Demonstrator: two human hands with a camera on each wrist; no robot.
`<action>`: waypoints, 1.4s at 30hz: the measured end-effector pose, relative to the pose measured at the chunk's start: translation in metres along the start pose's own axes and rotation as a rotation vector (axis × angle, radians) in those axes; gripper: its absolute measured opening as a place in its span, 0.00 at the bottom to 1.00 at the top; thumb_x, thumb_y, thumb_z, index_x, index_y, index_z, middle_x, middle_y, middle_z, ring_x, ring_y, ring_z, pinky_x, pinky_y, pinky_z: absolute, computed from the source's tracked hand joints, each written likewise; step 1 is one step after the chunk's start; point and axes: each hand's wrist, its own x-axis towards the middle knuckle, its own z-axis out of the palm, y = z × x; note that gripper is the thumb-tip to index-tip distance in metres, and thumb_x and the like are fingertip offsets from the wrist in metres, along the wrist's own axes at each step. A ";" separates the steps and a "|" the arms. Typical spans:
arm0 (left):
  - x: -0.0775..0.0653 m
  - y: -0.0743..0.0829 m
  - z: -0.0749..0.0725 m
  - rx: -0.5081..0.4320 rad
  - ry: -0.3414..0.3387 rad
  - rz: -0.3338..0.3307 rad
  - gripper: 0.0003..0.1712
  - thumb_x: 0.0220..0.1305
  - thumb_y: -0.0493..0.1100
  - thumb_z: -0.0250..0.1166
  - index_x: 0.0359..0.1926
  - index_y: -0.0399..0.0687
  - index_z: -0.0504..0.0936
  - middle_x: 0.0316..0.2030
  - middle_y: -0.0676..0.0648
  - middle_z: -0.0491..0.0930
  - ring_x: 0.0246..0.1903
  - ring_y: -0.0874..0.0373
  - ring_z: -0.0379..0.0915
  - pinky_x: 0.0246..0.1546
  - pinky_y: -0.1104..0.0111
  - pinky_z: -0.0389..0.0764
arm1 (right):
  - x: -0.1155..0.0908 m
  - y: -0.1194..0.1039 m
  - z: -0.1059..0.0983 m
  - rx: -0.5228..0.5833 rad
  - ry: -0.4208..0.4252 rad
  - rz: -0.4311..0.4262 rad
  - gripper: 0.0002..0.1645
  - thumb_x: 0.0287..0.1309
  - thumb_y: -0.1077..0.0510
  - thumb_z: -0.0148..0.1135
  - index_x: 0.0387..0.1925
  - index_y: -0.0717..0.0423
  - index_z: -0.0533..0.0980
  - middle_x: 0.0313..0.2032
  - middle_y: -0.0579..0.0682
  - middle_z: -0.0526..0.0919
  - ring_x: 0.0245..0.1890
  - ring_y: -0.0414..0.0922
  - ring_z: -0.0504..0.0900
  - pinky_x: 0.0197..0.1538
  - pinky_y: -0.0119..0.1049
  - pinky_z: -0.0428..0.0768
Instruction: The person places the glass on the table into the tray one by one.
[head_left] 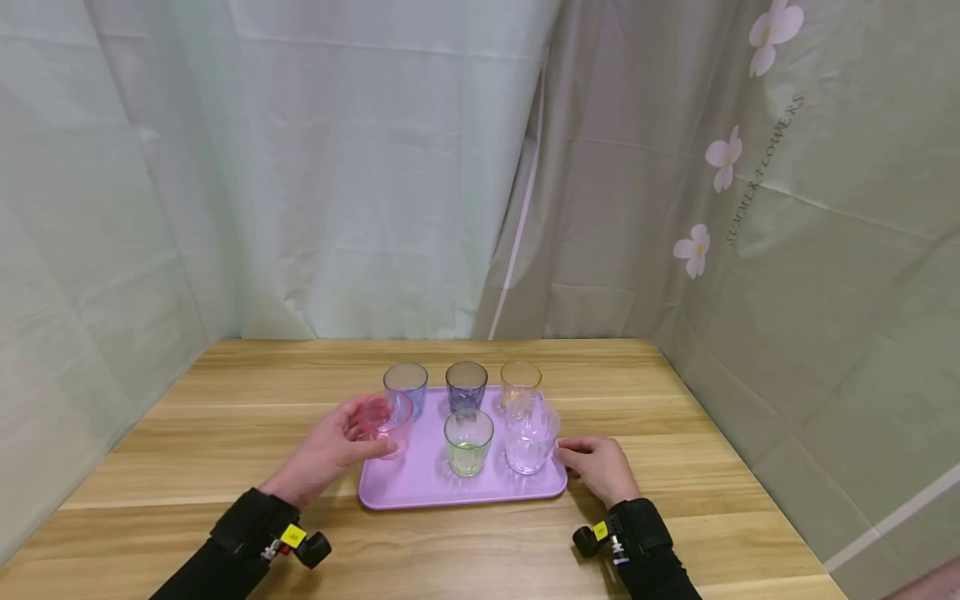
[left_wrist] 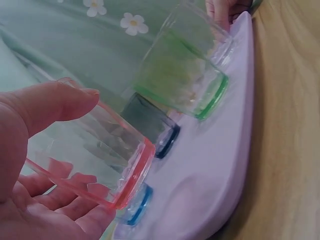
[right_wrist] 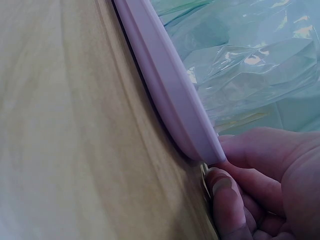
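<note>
My left hand (head_left: 333,446) grips a clear glass with a pink tint (head_left: 388,427) over the left end of a lilac tray (head_left: 420,492). In the left wrist view the pink glass (left_wrist: 95,155) lies between the thumb and curled fingers, with its base apart from the tray. At the tray's right edge, my right hand (head_left: 600,467) pinches the rim, as the right wrist view shows for the tray (right_wrist: 175,95). Beside that hand stands a colourless glass (head_left: 531,437). A green glass (head_left: 468,442) stands at the middle front of the tray.
Along the tray's back stand a blue glass (head_left: 408,387), a dark grey glass (head_left: 466,387) and an amber glass (head_left: 520,383). The tray lies on a wooden table (head_left: 262,383). Pale curtains (head_left: 360,183) hang behind and at the sides.
</note>
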 end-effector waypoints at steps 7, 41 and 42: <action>0.003 -0.005 0.010 -0.043 -0.026 0.013 0.52 0.66 0.40 0.79 0.83 0.37 0.60 0.80 0.31 0.65 0.78 0.33 0.65 0.62 0.74 0.82 | -0.001 -0.003 0.000 -0.002 0.004 0.009 0.13 0.68 0.57 0.74 0.47 0.62 0.91 0.43 0.56 0.93 0.37 0.44 0.88 0.42 0.35 0.85; 0.004 -0.022 0.027 -0.020 -0.019 -0.014 0.50 0.64 0.38 0.80 0.80 0.37 0.63 0.77 0.32 0.71 0.78 0.34 0.67 0.72 0.58 0.81 | -0.001 -0.002 -0.001 -0.009 0.000 0.011 0.13 0.69 0.57 0.74 0.47 0.62 0.91 0.43 0.55 0.93 0.36 0.44 0.87 0.41 0.35 0.85; 0.004 -0.022 0.027 -0.020 -0.017 -0.012 0.50 0.64 0.38 0.80 0.80 0.37 0.63 0.77 0.32 0.71 0.78 0.34 0.67 0.72 0.59 0.81 | -0.001 -0.002 -0.001 -0.010 0.001 0.007 0.13 0.68 0.57 0.74 0.47 0.62 0.91 0.43 0.55 0.93 0.36 0.43 0.87 0.41 0.35 0.85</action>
